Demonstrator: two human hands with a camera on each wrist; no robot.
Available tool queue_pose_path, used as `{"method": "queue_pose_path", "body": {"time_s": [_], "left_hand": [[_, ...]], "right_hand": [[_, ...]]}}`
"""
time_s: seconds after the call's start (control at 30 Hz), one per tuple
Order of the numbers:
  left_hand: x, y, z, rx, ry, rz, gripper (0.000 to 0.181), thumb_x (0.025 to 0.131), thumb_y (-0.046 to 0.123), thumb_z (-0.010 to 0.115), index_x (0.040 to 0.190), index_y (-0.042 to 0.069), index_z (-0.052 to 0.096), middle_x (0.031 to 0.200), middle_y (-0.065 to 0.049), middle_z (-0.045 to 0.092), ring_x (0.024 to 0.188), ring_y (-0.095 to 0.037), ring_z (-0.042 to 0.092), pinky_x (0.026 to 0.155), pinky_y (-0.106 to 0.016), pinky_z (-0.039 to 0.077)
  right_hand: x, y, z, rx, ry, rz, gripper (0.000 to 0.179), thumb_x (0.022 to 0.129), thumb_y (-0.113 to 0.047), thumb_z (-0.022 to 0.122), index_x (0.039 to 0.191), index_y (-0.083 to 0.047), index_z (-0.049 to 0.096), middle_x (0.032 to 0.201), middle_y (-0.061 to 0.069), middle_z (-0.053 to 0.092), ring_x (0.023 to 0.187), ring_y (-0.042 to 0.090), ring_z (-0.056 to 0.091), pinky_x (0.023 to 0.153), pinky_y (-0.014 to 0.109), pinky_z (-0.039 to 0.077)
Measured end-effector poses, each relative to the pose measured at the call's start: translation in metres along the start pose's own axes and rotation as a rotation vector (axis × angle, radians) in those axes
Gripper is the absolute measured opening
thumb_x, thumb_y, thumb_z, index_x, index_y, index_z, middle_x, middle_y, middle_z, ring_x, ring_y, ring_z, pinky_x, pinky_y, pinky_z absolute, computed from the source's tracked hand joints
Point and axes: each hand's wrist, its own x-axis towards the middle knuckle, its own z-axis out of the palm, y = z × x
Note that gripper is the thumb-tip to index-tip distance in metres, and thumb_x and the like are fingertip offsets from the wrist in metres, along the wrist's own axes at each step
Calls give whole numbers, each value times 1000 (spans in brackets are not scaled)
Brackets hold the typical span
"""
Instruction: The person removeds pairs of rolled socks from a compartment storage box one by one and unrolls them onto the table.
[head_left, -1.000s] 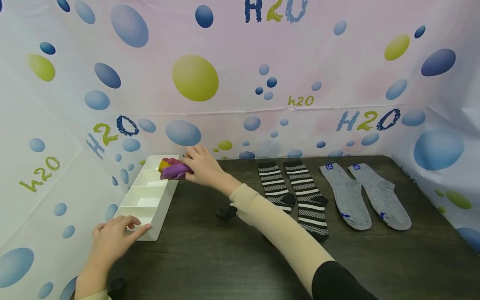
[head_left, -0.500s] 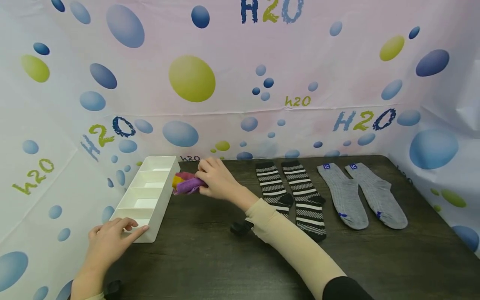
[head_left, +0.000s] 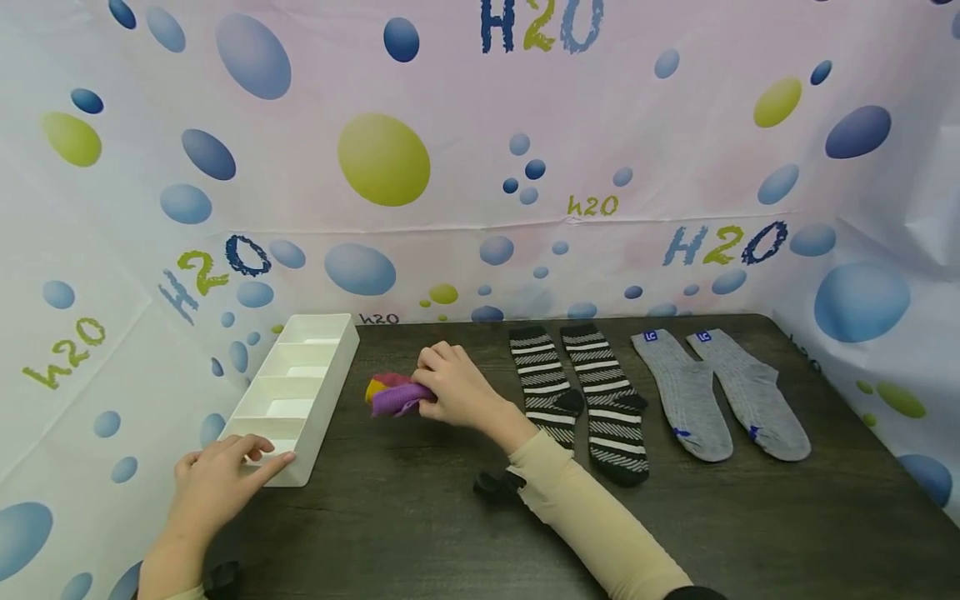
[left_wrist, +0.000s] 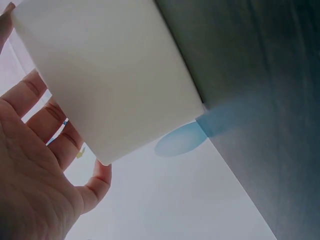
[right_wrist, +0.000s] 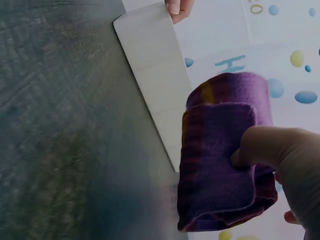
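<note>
My right hand (head_left: 461, 387) grips a rolled-up bundle of purple, yellow and red knitted socks (head_left: 401, 400), held over the dark table to the right of the white divided box (head_left: 322, 425). In the right wrist view the thumb presses against the folded purple side of the rolled socks (right_wrist: 217, 155). At the near end of the box my left hand (head_left: 221, 483) has its fingers curled over the rim. The left wrist view has the box's end wall (left_wrist: 110, 80) up close, with fingers of the left hand (left_wrist: 42, 165) along its edge.
Two black-and-white striped socks (head_left: 615, 417) lie flat on the dark table (head_left: 420, 517), right of the right hand. Farther right lie two grey socks (head_left: 693, 400) with blue marks. A bubble-patterned sheet (head_left: 465, 125) hangs behind and along the sides.
My right hand has carried the rolled socks rightward and toward me, from above the box's far end to over the table. The left hand stays at the box's near end.
</note>
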Motion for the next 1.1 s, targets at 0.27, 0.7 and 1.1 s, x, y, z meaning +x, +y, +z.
{"method": "queue_pose_path", "body": {"time_s": [0.27, 0.7, 1.1], "left_hand": [[-1, 2, -2, 3, 4, -1, 50, 84, 61, 65, 95, 12, 68, 92, -9, 69, 86, -31, 60, 85, -66, 26], [1, 30, -6, 128, 190, 170, 32, 77, 45, 78, 92, 19, 68, 98, -7, 70, 96, -35, 56, 84, -64, 33], [17, 96, -7, 102, 266, 393, 23, 78, 34, 79, 90, 18, 69, 94, -2, 67, 96, -29, 56, 83, -54, 39]], "right_hand": [[-15, 4, 11, -44, -81, 61, 19, 81, -35, 72, 95, -23, 70, 101, -6, 54, 101, 15, 45, 82, 31, 37], [-27, 8, 17, -29, -214, 188, 29, 83, -42, 70, 105, -23, 67, 106, -3, 56, 101, 17, 44, 83, 34, 38], [-43, 12, 11, 81, -224, 151, 39, 87, -48, 69, 115, -22, 64, 113, -2, 59, 109, 18, 48, 88, 37, 43]]}}
